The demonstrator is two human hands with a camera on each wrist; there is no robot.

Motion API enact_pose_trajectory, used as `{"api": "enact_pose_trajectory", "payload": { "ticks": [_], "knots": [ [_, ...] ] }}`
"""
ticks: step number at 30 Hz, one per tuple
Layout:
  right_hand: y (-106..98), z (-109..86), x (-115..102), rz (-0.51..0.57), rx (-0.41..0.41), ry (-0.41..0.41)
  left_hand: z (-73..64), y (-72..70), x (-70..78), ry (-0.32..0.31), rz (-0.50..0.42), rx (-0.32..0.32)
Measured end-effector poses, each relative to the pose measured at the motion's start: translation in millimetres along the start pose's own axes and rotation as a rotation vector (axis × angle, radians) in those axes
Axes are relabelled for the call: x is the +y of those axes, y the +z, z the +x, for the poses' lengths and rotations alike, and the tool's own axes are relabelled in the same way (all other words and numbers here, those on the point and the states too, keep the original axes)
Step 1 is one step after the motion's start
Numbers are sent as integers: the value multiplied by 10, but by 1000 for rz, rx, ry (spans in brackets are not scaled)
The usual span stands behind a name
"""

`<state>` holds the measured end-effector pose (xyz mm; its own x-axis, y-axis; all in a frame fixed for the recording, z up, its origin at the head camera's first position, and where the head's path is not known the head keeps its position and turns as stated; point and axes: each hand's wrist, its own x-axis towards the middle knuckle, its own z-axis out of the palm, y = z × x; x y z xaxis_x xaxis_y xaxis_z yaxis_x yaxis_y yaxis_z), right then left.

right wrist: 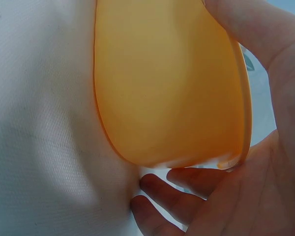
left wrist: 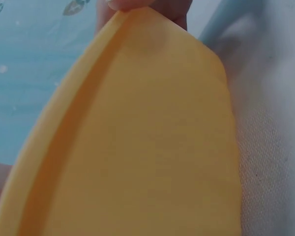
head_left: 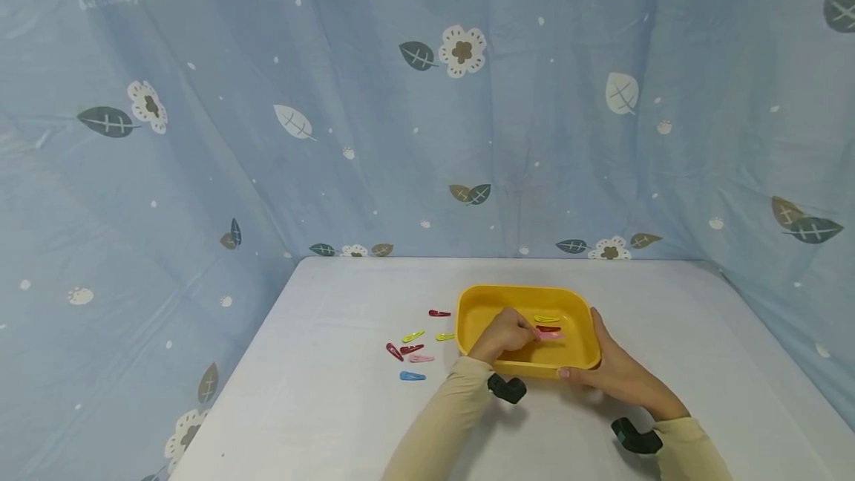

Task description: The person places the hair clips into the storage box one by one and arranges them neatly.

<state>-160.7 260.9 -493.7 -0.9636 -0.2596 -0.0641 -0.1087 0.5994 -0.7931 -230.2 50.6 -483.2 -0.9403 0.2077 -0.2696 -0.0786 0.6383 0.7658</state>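
A yellow plastic tray (head_left: 517,370) stands on the white table. My left hand (head_left: 509,331) reaches over its near rim and pinches a pink hair clip (head_left: 554,335) low inside. Close by in the tray lie a red hair clip (head_left: 551,329) and a yellow hair clip (head_left: 546,318). My right hand (head_left: 617,368) holds the tray's near right corner, thumb on the near side and fingers along the right side. In the right wrist view, the fingers of that hand (right wrist: 255,182) curve about the tray's end (right wrist: 167,88). The tray wall (left wrist: 152,123) fills much of the left wrist view.
Left of the tray, several hair clips lie loose on the table (head_left: 334,421): a blue one (head_left: 412,375), a pink one (head_left: 421,358), a yellow one (head_left: 413,335) and red ones, including one farther back (head_left: 439,312). A patterned blue curtain (head_left: 374,132) hangs behind.
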Motion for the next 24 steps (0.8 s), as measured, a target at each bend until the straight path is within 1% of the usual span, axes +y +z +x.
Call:
{"api": "enact_pose_trajectory", "payload": {
  "ticks": [2, 9, 12, 16, 20, 24],
  "knots": [
    [-5, -2, 1, -4, 1, 0, 10, 13, 8, -11, 24, 8],
    [-6, 6, 19, 0, 0, -6, 57, 62, 24, -21, 92, 35],
    [1, 8, 19, -2, -1, 3, 68, 77, 25, -38, 113, 42],
    [5, 6, 11, 1, 0, 12, 78, 91, 32, -61, 138, 49],
    [9, 7, 12, 2, 2, 7, 81, 103, 49, -72, 175, 59],
    [10, 12, 15, 7, 7, -2, 65, 112, 76, -74, 217, 83]
  ]
}}
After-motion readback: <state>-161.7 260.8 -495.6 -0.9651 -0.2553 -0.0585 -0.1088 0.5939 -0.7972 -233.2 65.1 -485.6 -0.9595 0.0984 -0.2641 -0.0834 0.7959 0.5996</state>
